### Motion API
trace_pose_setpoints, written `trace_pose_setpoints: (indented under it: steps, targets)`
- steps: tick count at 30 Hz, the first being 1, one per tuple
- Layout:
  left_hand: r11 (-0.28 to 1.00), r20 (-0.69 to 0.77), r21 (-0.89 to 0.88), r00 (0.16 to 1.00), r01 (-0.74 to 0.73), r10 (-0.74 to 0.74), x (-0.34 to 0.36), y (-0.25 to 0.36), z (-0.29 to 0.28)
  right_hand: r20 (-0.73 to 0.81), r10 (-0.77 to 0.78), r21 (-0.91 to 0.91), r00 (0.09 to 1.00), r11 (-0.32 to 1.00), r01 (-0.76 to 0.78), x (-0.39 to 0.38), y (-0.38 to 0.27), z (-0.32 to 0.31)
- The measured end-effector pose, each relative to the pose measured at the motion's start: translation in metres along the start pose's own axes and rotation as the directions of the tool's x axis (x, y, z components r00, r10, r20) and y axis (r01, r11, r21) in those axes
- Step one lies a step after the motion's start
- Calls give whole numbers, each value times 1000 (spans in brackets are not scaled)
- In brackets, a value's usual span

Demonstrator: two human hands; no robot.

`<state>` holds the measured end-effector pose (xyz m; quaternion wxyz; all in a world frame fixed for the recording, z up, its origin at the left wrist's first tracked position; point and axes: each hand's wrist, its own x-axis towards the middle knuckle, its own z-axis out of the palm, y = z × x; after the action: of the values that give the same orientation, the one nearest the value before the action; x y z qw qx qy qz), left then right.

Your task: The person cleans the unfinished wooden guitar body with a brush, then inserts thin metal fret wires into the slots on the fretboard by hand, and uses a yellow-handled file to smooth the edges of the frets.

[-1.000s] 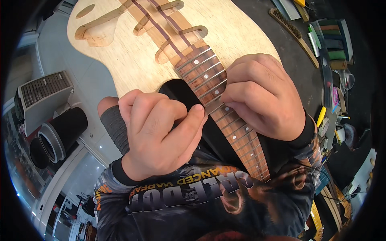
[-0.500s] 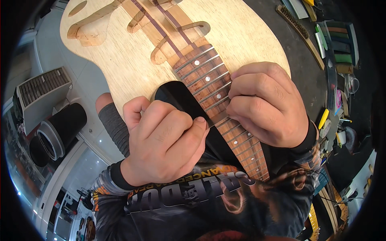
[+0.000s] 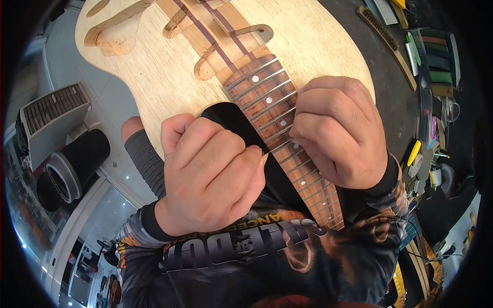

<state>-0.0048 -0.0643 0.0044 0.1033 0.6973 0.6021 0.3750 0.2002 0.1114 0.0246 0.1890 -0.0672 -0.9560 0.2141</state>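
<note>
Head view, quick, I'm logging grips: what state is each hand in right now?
Left hand: closed, pinching one end of a thin strip.
Right hand: closed, pinching its other end over the fretboard.

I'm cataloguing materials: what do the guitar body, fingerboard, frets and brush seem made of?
Guitar body: pale wood, seemingly unfinished, with fine grain and little shine. Fingerboard: reddish-brown wood, by its darker streaks; whether oiled is unclear. Frets: probably polished metal, given their silvery glints. Brush: wooden-looking handle, matte tan; its dark bristles could be wire or fibre.
</note>
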Motion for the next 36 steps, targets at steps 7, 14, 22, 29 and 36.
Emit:
trace_pose_setpoints:
  steps: [7, 14, 22, 29, 36]
  targets:
    - [997, 17, 72, 1000, -18, 17, -2, 4, -1, 1, -5, 50, 1000, 999, 5, -4, 3, -1]
    - [1000, 61, 4, 998, 9, -9, 1, 3, -5, 19, -2, 15, 1000, 1000, 2, -2, -1, -1]
    - [992, -21, 124, 1000, -18, 21, 0, -1, -4, -16, 6, 57, 1000, 998, -5, 0, 6, 2]
    - [996, -69, 90, 998, 18, -12, 0, 0, -5, -5, -4, 44, 1000, 999, 5, 2, 0, 0]
    - [996, -27, 87, 999, -32, 34, -8, 6, 0, 23, -27, 38, 999, 999, 26, -3, -4, 0]
